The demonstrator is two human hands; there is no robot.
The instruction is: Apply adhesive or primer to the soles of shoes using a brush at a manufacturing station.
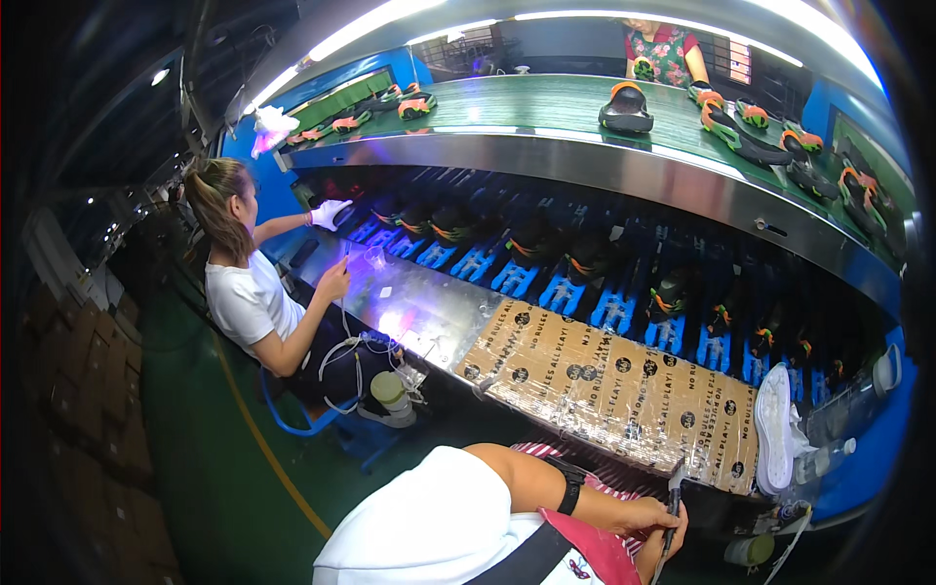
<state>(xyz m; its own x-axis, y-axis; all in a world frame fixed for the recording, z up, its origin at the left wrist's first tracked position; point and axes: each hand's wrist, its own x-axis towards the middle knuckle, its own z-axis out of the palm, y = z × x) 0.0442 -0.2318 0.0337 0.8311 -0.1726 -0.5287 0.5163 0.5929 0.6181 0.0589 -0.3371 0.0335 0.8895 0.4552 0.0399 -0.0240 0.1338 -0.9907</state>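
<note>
L hand (pixel 639 514) & R hand (pixel 677 531) are close tog., just nr side of cardboard-covered tabletop (pixel 604 382), toward right. R fingers clamped on dark-handled tool (pixel 674 500), head up; L fingers by handle, can't tell if gripping. White sole (pixel 774 429) at tabletop's right end; blk/orange shoe (pixel 626 115) on far green belt (pixel 526 102). Co-worker (pixel 252 297) seated left w/ white glove (pixel 330 214).

Both hands (pixel 642 514) — close together, curled

Left head-worn fisheye — downward across the near bench (pixel 441 304) to the conveyor (pixel 526 102) beyond
</note>
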